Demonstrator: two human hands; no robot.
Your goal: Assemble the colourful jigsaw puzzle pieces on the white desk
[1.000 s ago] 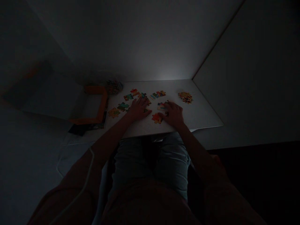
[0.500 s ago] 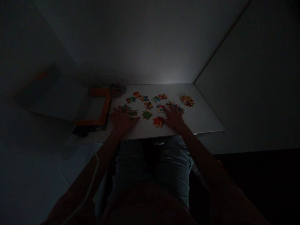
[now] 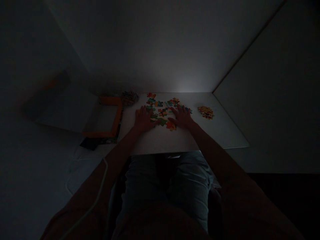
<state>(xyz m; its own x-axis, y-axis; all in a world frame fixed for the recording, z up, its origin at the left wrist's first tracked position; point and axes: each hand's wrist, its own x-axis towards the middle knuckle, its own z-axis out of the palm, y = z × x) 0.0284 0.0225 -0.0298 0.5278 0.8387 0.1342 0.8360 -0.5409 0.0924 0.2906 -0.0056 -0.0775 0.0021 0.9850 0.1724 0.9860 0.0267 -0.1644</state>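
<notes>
Several colourful jigsaw pieces lie close together on the white table. My left hand rests over the left side of this cluster with its fingers spread, its thumb beside a green jigsaw piece. On the right side, my right hand lies flat, fingers apart, covering parts of some pieces. Its thumb is close to an orange jigsaw piece. A red and orange jigsaw piece sits at the far edge of the cluster. The dim light hides the pieces' printed details.
A stack of jigsaw pieces lies to the right. At left stands an open box with an orange rim, its lid tilted toward the wall. Behind it is a dark patterned bundle. A pale cable crosses my left forearm.
Both hands have slid forward, the left one also to the right. The loose jigsaw pieces have been pushed into a tighter cluster farther from the table's front edge. The view has shifted slightly.
</notes>
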